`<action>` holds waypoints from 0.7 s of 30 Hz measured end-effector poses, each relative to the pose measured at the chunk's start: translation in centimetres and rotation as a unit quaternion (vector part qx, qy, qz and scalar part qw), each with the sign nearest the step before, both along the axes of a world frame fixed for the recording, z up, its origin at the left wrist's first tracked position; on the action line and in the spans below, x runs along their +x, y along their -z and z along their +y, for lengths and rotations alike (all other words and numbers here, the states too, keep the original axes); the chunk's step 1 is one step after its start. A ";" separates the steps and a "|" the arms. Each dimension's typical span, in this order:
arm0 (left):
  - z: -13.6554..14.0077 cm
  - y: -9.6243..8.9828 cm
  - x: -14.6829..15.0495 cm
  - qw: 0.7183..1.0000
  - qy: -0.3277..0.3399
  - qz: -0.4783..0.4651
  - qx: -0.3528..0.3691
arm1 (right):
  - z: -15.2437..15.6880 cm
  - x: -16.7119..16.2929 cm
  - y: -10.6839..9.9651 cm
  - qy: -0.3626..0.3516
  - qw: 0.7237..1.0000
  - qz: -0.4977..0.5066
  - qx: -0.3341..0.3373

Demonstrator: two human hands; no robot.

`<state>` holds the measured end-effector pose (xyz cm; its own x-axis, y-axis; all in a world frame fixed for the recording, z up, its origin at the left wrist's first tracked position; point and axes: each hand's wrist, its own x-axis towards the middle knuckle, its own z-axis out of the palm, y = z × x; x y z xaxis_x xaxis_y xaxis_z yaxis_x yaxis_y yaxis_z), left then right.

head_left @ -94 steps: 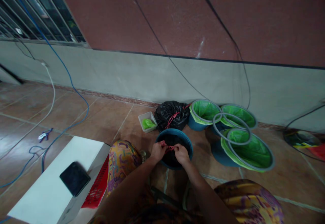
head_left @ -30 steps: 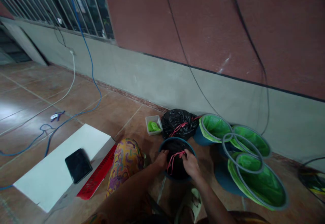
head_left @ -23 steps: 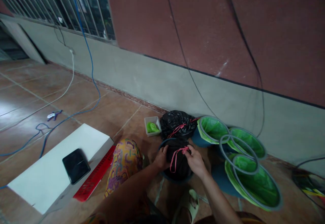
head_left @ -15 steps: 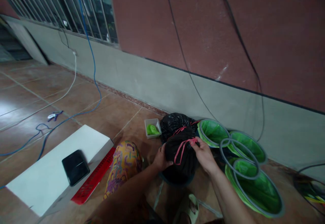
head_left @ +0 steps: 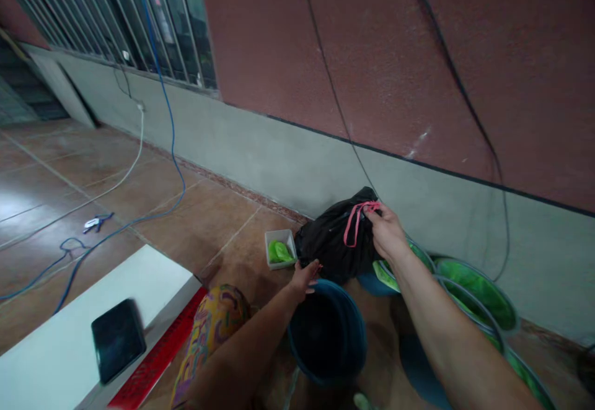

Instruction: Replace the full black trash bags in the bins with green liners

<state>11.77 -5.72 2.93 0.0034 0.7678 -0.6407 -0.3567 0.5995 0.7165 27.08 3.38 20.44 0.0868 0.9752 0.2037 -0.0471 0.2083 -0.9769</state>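
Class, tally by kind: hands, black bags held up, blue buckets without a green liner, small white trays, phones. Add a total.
Hands: 2, left hand and right hand
Black bag held up: 1
Unlined blue bucket: 1
White tray: 1
Phone: 1
Total: 6

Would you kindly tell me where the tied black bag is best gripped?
Probably at its gathered neck, by the pink tie, coming from above: the black bag narrows there, and the right hand already grips that spot while the body hangs below.

1 black bag (head_left: 335, 244), 1 blue bucket (head_left: 328, 334), 2 cables (head_left: 173, 150), 1 phone (head_left: 118, 339).
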 end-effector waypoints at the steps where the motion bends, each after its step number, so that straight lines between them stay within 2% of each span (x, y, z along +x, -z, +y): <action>1: 1.0 -0.1 0.1 1.000 0.000 -0.019 -0.003 | 1.3 0.2 0.3 0.002 1.000 0.003 0.003; 6: 7.0 -0.7 0.8 0.998 0.010 -0.054 0.041 | 8.0 2.1 2.9 0.038 0.999 0.006 0.029; 9: 10.2 -0.6 1.2 0.997 0.031 -0.031 0.068 | 11.0 3.8 6.4 0.072 0.997 -0.030 0.007; 11: 11.7 0.0 1.5 0.996 0.040 -0.010 0.078 | 12.0 5.0 9.5 0.087 0.988 -0.118 -0.052; 12: 12.1 0.4 1.7 0.996 0.045 0.000 0.077 | 12.1 5.5 11.1 0.093 0.975 -0.180 -0.091; 14: 12.6 1.5 2.0 0.996 0.055 0.016 0.067 | 11.7 6.1 14.3 0.106 0.930 -0.317 -0.156; 17: 12.3 3.0 2.6 0.996 0.071 0.024 0.047 | 10.1 6.2 18.2 0.134 0.870 -0.435 -0.190; 21: 11.8 4.3 3.5 0.996 0.073 0.005 0.052 | 9.0 5.5 21.6 0.129 0.845 -0.480 -0.197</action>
<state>15.29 6.10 -1.42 0.1137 0.8219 -0.5581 -0.2633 0.5666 0.7808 32.63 12.34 -1.14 0.2853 0.9578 -0.0345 0.8043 -0.2589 -0.5349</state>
